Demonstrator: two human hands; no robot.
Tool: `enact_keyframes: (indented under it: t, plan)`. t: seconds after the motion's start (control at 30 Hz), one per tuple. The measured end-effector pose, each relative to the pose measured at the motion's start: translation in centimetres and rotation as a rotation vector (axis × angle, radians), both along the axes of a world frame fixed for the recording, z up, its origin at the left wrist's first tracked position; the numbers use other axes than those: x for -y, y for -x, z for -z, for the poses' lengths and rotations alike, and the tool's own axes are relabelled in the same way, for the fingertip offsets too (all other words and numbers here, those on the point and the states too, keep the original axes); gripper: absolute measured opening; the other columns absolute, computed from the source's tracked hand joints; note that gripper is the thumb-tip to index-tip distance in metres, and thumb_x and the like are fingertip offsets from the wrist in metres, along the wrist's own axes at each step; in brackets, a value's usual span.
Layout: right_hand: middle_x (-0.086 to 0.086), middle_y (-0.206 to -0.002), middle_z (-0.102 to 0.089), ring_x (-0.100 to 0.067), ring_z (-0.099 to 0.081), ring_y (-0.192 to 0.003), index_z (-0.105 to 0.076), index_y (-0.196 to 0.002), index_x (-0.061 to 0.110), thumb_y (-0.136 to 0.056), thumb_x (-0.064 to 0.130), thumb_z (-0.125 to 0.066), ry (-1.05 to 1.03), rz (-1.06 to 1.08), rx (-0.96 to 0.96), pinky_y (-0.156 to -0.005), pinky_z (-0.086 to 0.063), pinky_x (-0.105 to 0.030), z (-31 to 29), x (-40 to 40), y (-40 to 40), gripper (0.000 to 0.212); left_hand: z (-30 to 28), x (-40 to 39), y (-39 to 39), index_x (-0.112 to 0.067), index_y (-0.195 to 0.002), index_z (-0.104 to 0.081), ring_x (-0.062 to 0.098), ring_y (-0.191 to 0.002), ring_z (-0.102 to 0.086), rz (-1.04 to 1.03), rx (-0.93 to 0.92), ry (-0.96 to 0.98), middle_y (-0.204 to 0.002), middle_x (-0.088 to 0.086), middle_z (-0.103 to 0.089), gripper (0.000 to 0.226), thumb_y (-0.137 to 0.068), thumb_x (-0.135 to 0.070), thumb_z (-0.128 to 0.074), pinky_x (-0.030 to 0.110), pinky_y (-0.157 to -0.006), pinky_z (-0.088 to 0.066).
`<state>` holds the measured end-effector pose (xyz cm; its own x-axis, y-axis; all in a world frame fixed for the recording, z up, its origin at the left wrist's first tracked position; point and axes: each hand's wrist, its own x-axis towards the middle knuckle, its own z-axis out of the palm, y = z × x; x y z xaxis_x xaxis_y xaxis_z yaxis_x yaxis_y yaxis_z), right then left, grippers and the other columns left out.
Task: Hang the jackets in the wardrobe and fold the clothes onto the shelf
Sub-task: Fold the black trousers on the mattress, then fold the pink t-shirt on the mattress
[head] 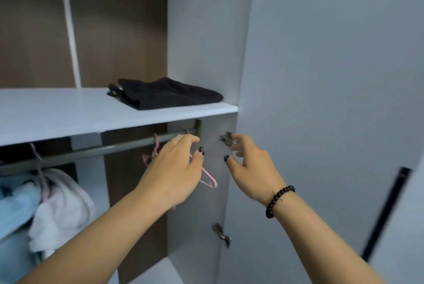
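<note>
Both of the person's hands are up inside the open wardrobe, just under the right end of the white laminate shelf [68, 114]. The left hand [174, 169] is raised in front of an empty pink plastic hanger [207, 177] that hangs from the grey metal rail [91, 151] near the rail's right end. Its fingers are loosely curled and a little apart, and I cannot tell whether they touch the hanger or only hover before it; nothing shows them closed round it. The right hand [249, 162], with a dark beaded bracelet [276, 201] on the wrist, is spread and relaxed near the upper metal hinge [226, 139] on the wardrobe's right side panel, holding nothing.

A folded black garment [167, 93] already lies on the shelf towards its right end, close to the side panel. At the left end of the rail a white fleecy jacket [62, 205] and a pale blue jacket [16, 212] hang side by side on hangers.

So one fold and at least two hangings look done, and the step in hand seems to be fetching the spare hanger for another jacket. That would call for the left fingers to close on the hanger's neck, lift the hook up and clear of the rail, then draw it out past the shelf's front edge without snagging. The right hand is free to steady it.
</note>
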<state>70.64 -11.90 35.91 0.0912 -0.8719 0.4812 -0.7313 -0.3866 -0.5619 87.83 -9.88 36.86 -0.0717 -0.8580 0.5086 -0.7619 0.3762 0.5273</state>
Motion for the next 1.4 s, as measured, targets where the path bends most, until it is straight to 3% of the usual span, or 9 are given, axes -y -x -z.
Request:
enact_keyframes:
  t: [0.07, 0.17, 0.4, 0.53, 0.67, 0.8, 1.0, 1.17, 1.4]
  plan:
    - [0.007, -0.133, -0.052, -0.009, -0.053, -0.110, -0.036, -0.139, 0.024, -0.093, 0.026, -0.051, -0.024, 0.070, -0.014, -0.087, -0.042, -0.021, 1.8, -2.7, 2.0, 0.048, 1.9, -1.3, 1.7, -0.029, -0.134, -0.044, 0.009, -0.110, -0.047, 0.060, -0.008, -0.031, -0.125, -0.022, -0.048, 0.036, -0.099, -0.031, -0.039, 0.024, -0.096, -0.037]
    - [0.010, -0.136, -0.049, -0.005, -0.053, -0.090, -0.035, -0.138, 0.026, -0.094, 0.028, -0.051, -0.081, 0.183, -0.006, -0.085, -0.045, -0.023, 4.5, -6.7, 4.9, 0.047, 5.1, -2.8, 4.7, -0.028, -0.136, -0.043, 0.005, -0.130, -0.037, 0.164, 0.011, -0.091, -0.140, -0.017, -0.041, 0.038, -0.098, -0.030, -0.040, 0.020, -0.100, -0.029]
    - [0.013, -0.136, -0.047, -0.002, -0.043, -0.125, -0.039, -0.137, 0.026, -0.094, 0.032, -0.051, -0.178, 0.392, 0.031, -0.093, -0.035, -0.014, 10.1, -15.6, 12.8, 0.044, 10.4, -6.9, 13.9, -0.030, -0.137, -0.040, 0.004, -0.131, -0.038, 0.435, 0.064, -0.228, -0.145, -0.017, -0.039, 0.038, -0.099, -0.028, -0.038, 0.018, -0.104, -0.028]
    - [0.011, -0.135, -0.049, -0.003, -0.044, -0.124, -0.043, -0.134, 0.024, -0.094, 0.029, -0.052, -0.193, 0.499, 0.032, -0.097, -0.035, -0.015, 11.2, -20.6, 19.0, 0.042, 11.3, -10.3, 21.0, -0.031, -0.138, -0.039, 0.002, -0.132, -0.036, 0.581, 0.093, -0.248, -0.146, -0.018, -0.037, 0.039, -0.100, -0.024, -0.035, 0.015, -0.100, -0.027]
    - [0.012, -0.132, -0.050, -0.004, -0.046, -0.122, -0.045, -0.133, 0.025, -0.093, 0.029, -0.054, -0.229, 0.611, 0.063, -0.098, -0.037, -0.018, 12.2, -27.0, 26.3, 0.042, 11.4, -14.7, 29.2, -0.030, -0.136, -0.041, -0.005, -0.113, -0.042, 0.696, 0.085, -0.238, -0.142, -0.020, -0.040, 0.038, -0.100, -0.022, -0.036, 0.016, -0.093, -0.031]
    - [0.013, -0.130, -0.050, 0.004, -0.047, -0.112, -0.045, -0.131, 0.028, -0.093, 0.027, -0.054, -0.308, 0.718, 0.078, -0.083, -0.035, -0.003, 13.5, -35.0, 34.3, 0.039, 12.8, -19.7, 37.8, -0.030, -0.135, -0.041, 0.002, -0.128, -0.039, 0.818, 0.115, -0.267, -0.143, -0.019, -0.039, 0.037, -0.100, -0.023, -0.037, 0.017, -0.098, -0.030]
    - [0.009, -0.136, -0.048, -0.007, -0.046, -0.123, -0.044, -0.135, 0.024, -0.093, 0.029, -0.054, -0.402, 0.943, 0.122, -0.102, -0.040, -0.025, 15.4, -46.1, 44.0, 0.043, 14.7, -27.6, 49.9, -0.028, -0.137, -0.040, 0.005, -0.131, -0.037, 1.021, 0.160, -0.342, -0.144, -0.016, -0.038, 0.038, -0.100, -0.020, -0.039, 0.013, -0.096, -0.026]
    - [0.008, -0.135, -0.048, -0.007, -0.046, -0.122, -0.044, -0.134, 0.023, -0.094, 0.027, -0.053, -0.441, 1.075, 0.171, -0.096, -0.034, -0.015, 16.5, -53.3, 49.5, 0.042, 16.6, -32.6, 58.6, -0.032, -0.135, -0.040, 0.011, -0.130, -0.039, 1.143, 0.238, -0.388, -0.142, -0.014, -0.041, 0.039, -0.097, -0.025, -0.043, 0.029, -0.104, -0.034]
    - [0.005, -0.138, -0.047, -0.009, -0.045, -0.124, -0.042, -0.135, 0.021, -0.094, 0.023, -0.052, -0.508, 1.221, 0.249, -0.100, -0.035, -0.018, 19.2, -58.3, 55.5, 0.042, 19.5, -36.9, 67.5, -0.033, -0.135, -0.039, 0.010, -0.124, -0.042, 1.308, 0.355, -0.426, -0.140, -0.012, -0.043, 0.039, -0.096, -0.030, -0.047, 0.025, -0.099, -0.035]
